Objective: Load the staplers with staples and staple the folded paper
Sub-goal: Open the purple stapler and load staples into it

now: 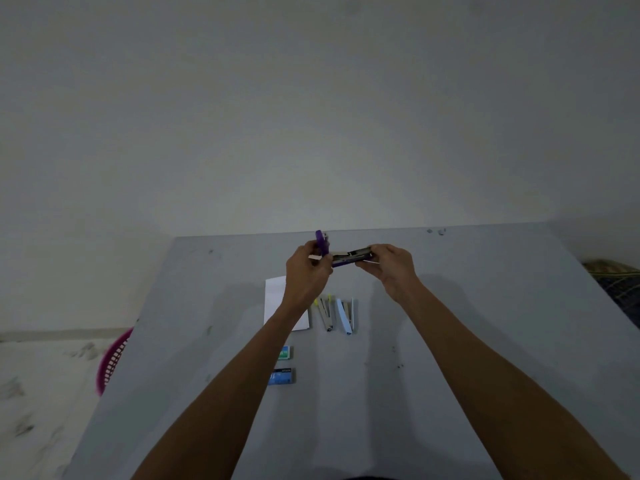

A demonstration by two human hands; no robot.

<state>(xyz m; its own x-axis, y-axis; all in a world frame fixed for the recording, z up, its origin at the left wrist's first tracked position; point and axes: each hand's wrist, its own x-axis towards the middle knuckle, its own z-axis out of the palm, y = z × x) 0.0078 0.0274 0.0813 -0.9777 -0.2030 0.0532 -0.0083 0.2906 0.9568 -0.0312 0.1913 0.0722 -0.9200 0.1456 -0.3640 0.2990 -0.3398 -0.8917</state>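
Observation:
Both hands hold a purple stapler point(346, 255) up above the far part of the grey table point(485, 341). Its purple top is swung up at the left, and the metal staple channel lies bare between the hands. My left hand point(306, 268) grips the lid end. My right hand point(391, 266) grips the other end of the body. Below them on the table lie a yellow-tipped stapler point(325, 313) and a light blue stapler point(347, 315), both opened. White folded paper point(275, 299) lies left of them, partly hidden by my left forearm. Two small staple boxes point(284, 365) sit nearer to me.
A pink slatted basket point(112, 358) stands on the floor off the table's left edge. A patterned cloth point(620, 285) shows beyond the right edge. A plain wall rises behind the table's far edge.

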